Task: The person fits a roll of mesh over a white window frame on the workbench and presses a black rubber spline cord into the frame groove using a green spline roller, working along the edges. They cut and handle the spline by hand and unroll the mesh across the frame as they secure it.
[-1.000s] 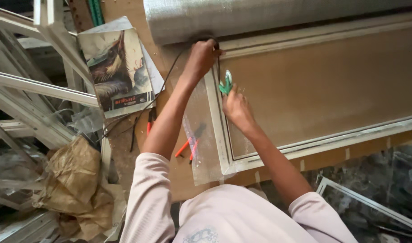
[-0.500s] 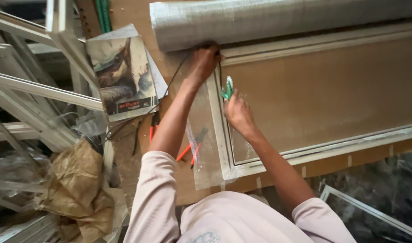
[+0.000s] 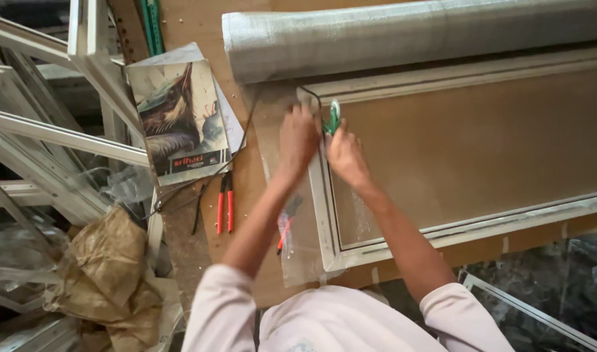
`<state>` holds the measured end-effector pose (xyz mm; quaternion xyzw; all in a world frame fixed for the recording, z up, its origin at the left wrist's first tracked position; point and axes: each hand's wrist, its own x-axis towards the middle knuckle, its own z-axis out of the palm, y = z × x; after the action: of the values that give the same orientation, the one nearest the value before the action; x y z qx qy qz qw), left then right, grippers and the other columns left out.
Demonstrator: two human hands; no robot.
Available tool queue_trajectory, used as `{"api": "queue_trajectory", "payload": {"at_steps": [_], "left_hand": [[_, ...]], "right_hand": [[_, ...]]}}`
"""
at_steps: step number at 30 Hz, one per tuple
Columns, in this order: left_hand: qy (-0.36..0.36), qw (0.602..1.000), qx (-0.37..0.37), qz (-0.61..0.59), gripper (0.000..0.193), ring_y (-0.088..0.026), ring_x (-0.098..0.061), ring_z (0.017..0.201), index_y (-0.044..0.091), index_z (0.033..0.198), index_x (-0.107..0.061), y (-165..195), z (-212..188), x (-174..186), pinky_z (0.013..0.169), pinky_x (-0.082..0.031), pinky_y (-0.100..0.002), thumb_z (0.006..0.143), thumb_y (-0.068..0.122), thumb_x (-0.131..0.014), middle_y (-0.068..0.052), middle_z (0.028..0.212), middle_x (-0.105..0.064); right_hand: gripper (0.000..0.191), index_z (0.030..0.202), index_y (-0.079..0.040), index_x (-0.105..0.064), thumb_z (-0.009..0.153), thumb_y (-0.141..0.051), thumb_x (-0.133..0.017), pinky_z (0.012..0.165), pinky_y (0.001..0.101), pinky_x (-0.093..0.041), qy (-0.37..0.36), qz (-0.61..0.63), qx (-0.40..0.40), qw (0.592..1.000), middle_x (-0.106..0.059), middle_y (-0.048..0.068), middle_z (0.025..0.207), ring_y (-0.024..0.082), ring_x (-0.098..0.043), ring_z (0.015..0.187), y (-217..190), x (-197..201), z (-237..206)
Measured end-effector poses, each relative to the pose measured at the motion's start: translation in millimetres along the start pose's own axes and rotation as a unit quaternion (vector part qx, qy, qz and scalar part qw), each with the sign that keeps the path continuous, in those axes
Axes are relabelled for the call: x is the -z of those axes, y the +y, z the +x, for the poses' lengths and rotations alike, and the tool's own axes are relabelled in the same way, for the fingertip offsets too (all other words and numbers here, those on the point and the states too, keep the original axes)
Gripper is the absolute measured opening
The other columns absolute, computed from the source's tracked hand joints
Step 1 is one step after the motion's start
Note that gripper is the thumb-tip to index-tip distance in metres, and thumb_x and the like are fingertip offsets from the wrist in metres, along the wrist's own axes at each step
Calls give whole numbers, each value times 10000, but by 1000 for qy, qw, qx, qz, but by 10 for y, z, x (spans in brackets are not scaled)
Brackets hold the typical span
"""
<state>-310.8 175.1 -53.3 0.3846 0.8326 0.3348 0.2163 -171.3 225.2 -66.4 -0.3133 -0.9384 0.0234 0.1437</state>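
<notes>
While pressed to frame (image 3: 324,215), right hand (image 3: 345,153) gripping green tool (image 3: 334,117)

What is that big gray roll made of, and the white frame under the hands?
The gray roll looks like fine woven mesh, perhaps fibreglass or metal wire: a tiny grid texture shows and it seems slightly see-through. The white frame looks like painted or coated metal, possibly aluminium: thin, straight, smooth rails with grooves. Plastic cannot be ruled out.

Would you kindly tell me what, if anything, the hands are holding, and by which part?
The right hand grips a small green-handled tool by its handle; the left hand presses the white frame's corner.
</notes>
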Motion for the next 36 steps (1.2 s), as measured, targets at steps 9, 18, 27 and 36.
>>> {"api": "queue_trajectory", "payload": {"at_steps": [9,18,27,36], "left_hand": [[51,975,-166,139,604,-291,-203,1583,-68,1549,-393,41,-1376,-172,1281,-92,-541,1037,237,-488,-181,1675,-303],[-4,981,-145,127,623,-286,-205,1593,-66,1554,-377,-35,-1363,-273,1289,-134,-518,1010,215,-491,-183,1686,-298],[-3,980,-152,128,681,-289,-181,1594,-80,1570,-336,0,-1379,-223,1287,-119,-519,994,238,-512,-186,1694,-259],[-5,982,-157,101,719,-321,-163,1594,-86,1583,-289,-32,-1364,-236,1292,-111,-490,985,248,-510,-206,1697,-224]], "right_hand": [[630,1409,173,-444,1015,-308,-542,761,608,-527,-115,116,-147,975,-676,363,932,539,-665,839,-42,2,6],[636,1417,184,-402,996,-276,-524,705,622,-522,-148,146,-174,962,-672,361,868,545,-659,780,19,-82,310],[652,1444,177,-385,1017,-296,-521,777,627,-512,-130,150,-157,968,-668,377,945,553,-650,848,68,-114,147],[557,1387,114,-469,1010,-295,-511,733,623,-533,-157,184,-187,952,-675,352,893,546,-663,830,70,-13,312]]}}
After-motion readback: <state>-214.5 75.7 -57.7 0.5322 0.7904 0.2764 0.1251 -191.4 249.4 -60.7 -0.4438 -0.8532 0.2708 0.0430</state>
